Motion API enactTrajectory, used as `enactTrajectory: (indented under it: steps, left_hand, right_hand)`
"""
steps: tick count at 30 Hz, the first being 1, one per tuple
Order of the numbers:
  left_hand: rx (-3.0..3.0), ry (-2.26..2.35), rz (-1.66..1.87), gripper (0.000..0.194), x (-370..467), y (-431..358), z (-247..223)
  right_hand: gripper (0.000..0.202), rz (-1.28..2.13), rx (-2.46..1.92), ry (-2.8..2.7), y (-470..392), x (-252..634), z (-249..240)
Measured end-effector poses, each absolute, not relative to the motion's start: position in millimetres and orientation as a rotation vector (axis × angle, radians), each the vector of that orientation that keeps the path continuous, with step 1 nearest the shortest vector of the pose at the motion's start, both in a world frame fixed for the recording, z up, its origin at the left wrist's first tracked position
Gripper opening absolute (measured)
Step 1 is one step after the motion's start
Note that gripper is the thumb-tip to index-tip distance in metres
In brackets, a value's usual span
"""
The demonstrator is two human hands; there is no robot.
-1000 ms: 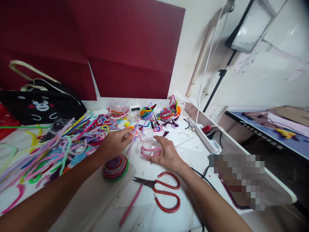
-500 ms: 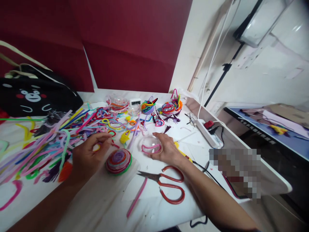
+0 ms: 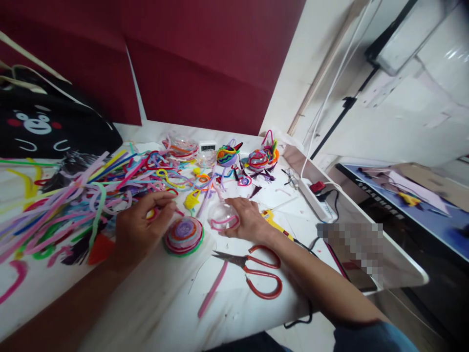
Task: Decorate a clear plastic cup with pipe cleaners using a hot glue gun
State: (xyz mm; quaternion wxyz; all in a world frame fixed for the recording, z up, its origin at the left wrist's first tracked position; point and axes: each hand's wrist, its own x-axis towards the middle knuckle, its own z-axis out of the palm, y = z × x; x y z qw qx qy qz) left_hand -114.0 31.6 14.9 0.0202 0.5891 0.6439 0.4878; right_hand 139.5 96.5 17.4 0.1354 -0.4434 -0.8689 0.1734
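My right hand (image 3: 247,217) is curled around a clear plastic half-ball (image 3: 221,211) on the table; a pink pipe cleaner (image 3: 225,224) curves along it. My left hand (image 3: 144,222) has thumb and fingers pinched together, with a short red pipe cleaner (image 3: 179,212) showing at the fingertips. Just right of that hand lies a dome wound in coloured rings (image 3: 183,235), purple at the top and green at the rim. Scissors with red handles (image 3: 244,261) rest partly open below my right hand. A cut pink pipe cleaner (image 3: 213,289) lies beside their blades.
A heap of loose pipe cleaners (image 3: 95,195) covers the left. Decorated balls (image 3: 227,155) stand at the back. A yellow glue gun (image 3: 276,225) lies behind my right wrist, its cable trailing right. A power strip (image 3: 315,199) and glasses (image 3: 290,179) are farther right.
The view has shifted slightly, so the tabletop things sit higher in the picture. My right hand stays around the half-ball, and my left hand keeps its pinch beside the wound dome.
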Motion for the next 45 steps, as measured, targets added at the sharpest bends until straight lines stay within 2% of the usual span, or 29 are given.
enactTrajectory:
  steps: [17, 19, 24, 26, 32, 36, 45]
  left_hand:
    - [1.886, 1.949, 1.484, 0.022, -113.6, 31.4, 14.5]
    - [1.878, 1.958, 1.472, 0.022, -113.8, 31.7, 13.9]
    - [1.894, 2.009, 1.435, 0.017, -112.2, 31.6, 13.9]
    - [1.916, 1.988, 1.438, 0.016, -111.2, 31.6, 13.8]
    - [1.94, 1.977, 1.44, 0.016, -111.2, 32.7, 12.6]
    - [1.976, 1.969, 1.46, 0.015, -111.1, 32.9, 12.7]
    - [2.066, 1.934, 1.469, 0.012, -109.8, 31.2, 14.1]
  right_hand:
    - [0.091, 0.617, -1.342, -2.529, 102.6, 138.0, 33.5]
    - [0.078, 0.604, -1.264, -2.461, 98.2, 148.4, 41.2]
    - [0.023, 0.51, -1.175, -2.286, 88.3, 170.6, 43.6]
    - [0.015, 0.426, -1.161, -2.286, 84.9, 172.0, 36.6]
    - [0.015, 0.232, -1.17, -2.485, 72.6, 158.4, 21.8]
    - [0.023, 0.058, -1.173, -2.584, 67.6, 150.6, 21.3]
    - [0.019, -0.014, -1.122, -2.591, 67.4, 146.1, 11.2]
